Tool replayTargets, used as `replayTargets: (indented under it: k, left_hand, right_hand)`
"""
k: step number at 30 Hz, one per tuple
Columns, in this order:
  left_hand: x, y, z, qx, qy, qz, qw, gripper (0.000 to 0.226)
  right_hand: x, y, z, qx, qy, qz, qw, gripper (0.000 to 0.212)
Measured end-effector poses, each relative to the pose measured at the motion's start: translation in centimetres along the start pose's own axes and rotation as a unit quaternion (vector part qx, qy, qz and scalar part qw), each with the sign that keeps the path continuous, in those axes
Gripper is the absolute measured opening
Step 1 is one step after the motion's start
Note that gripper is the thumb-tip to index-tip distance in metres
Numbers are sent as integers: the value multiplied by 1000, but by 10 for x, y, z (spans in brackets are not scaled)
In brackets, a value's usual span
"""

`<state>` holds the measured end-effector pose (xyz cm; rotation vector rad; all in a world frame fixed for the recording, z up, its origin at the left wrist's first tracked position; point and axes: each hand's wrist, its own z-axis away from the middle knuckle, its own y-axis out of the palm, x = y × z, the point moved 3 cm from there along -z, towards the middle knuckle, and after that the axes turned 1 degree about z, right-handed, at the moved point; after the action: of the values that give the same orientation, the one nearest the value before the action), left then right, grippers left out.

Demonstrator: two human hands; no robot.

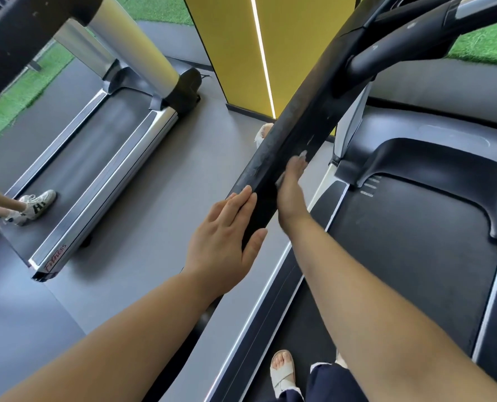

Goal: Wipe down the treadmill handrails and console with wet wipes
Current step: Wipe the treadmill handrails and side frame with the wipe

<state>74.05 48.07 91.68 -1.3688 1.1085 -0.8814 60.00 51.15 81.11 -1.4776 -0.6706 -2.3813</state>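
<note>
Handrail (293, 123): black treadmill rail, running between the 2 hands.
Left hand (227, 227): fingers straight, laid flat on the rail's near end, holding nothing.
Right hand (290, 190): blurred, fingers extended, pressing the wet wipe (303, 154) against the rail's right side.
Wet wipe: white, peeking out beyond the right fingertips.

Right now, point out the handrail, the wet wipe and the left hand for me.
handrail (299, 123): head view, on its scuffed black top face.
wet wipe (303, 154): head view, on the white corner at its far end.
left hand (224, 233): head view, on the back of the hand.
</note>
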Motion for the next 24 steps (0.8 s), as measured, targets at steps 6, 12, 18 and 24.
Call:
replayTargets:
  k: [6, 12, 18, 24]
  left_hand:
    - [-11, 0, -4, -12, -48, -12, 999, 73]
    - [-23, -3, -9, -20, -84, -16, 996, 73]
    - [-27, -1, -10, -27, -112, -10, 993, 65]
    - [-29, -7, -21, -12, -127, 10, 992, 62]
  right_hand:
    - [-24, 25, 48, 98, -54, -20, 994, 75]
    - [7, 0, 31, 76, -13, -9, 997, 64]
    - [17, 1, 23, 64, -29, -3, 998, 65]
    - [-34, 16, 46, 145, 24, 4, 989, 82]
